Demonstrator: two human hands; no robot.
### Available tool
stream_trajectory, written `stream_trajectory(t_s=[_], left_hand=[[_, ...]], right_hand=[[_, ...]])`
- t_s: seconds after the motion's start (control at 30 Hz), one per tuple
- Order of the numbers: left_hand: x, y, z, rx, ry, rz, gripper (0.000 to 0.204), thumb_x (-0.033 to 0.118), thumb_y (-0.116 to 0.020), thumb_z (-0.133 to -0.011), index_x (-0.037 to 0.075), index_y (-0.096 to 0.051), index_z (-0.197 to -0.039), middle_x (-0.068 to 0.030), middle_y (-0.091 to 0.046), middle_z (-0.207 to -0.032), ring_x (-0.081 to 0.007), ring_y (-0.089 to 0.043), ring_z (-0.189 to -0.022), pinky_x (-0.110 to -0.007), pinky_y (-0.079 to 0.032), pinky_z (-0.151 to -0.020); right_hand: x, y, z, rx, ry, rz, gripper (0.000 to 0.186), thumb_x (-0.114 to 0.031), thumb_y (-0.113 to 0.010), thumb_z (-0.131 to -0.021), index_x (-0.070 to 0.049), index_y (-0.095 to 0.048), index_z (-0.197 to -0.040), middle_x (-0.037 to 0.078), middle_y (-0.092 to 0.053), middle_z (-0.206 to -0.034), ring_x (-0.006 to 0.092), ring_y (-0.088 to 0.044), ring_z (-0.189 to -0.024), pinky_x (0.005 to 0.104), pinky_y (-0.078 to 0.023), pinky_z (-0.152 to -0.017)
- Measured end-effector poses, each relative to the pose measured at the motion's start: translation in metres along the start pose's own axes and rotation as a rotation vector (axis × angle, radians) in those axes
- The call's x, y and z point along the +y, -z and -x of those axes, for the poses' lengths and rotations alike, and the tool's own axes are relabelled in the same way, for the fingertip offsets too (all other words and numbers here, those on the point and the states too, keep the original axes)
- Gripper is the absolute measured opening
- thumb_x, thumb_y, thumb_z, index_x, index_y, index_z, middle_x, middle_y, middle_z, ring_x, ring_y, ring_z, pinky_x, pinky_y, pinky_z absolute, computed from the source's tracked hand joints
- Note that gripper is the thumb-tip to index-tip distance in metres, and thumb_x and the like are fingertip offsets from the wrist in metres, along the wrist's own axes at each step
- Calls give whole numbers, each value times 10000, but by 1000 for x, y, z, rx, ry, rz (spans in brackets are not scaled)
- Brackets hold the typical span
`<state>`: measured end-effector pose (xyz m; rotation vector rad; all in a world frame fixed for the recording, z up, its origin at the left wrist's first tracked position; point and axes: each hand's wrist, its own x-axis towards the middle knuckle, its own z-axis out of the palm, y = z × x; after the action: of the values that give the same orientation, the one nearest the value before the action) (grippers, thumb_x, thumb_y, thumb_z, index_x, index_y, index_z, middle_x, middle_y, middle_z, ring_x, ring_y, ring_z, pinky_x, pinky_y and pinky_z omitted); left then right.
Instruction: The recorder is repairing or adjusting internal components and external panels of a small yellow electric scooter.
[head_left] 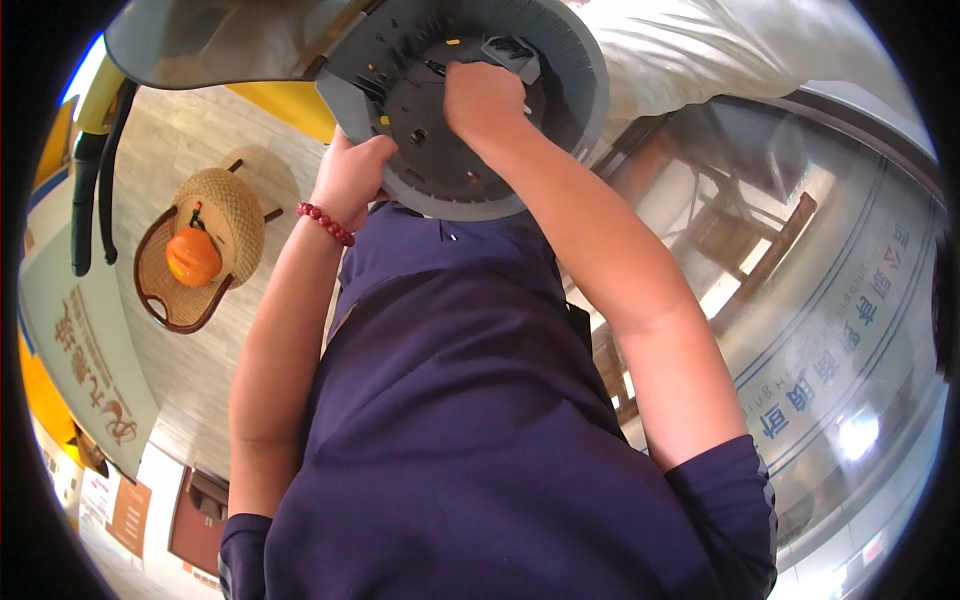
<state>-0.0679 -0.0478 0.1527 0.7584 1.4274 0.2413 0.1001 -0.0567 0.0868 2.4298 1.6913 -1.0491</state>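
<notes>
A large round grey plastic shell, hollow and dark inside like a tub, sits in front of my waist at the top of the head view. Slots run round its wall, and small yellow pieces show inside. My left hand, with red beads at the wrist, grips the near left rim. Deep in the hollow is my right hand, its fingers curled by a small dark part; whether they hold it cannot be made out. Beside that hand, a grey block is fixed to the inner wall.
A smoky grey curved panel adjoins the shell's left side. Black handles hang from a yellow frame at far left. An orange rounded object lies on a woven chair. White cloth and a glass pane are on the right.
</notes>
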Motion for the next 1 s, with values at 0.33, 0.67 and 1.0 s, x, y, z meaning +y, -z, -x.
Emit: stream_trajectory(t_s=[0.33,0.67,1.0], left_hand=[[8,-2,1,-13,13,7,421,39,-501,-784,50,-390,-1190,-103,-566,-967,-213,-615,-746,-360,-549,-598],[6,-4,4,-29,-8,20,411,33,-498,-786,44,-395,-1183,-102,-567,-973,-210,-618,-735,-355,-552,-585],[7,-6,4,-16,5,-12,400,41,-502,-791,36,-398,-1177,-103,-566,-978,-218,-614,-771,-359,-549,-614]], right_hand=[[22,-4,-6,-526,-626,-1927,175,-15,-497,-818,70,-511,-971,93,-509,-752,159,-495,-649,231,-444,-504],[33,-41,-15,182,202,-625,160,-147,-535,-807,-39,-637,-864,140,-629,-793,253,-612,-675,357,-504,-631],[11,-9,-13,144,-237,-1006,171,-169,-560,-776,-24,-616,-848,89,-603,-677,214,-602,-682,341,-501,-665]])
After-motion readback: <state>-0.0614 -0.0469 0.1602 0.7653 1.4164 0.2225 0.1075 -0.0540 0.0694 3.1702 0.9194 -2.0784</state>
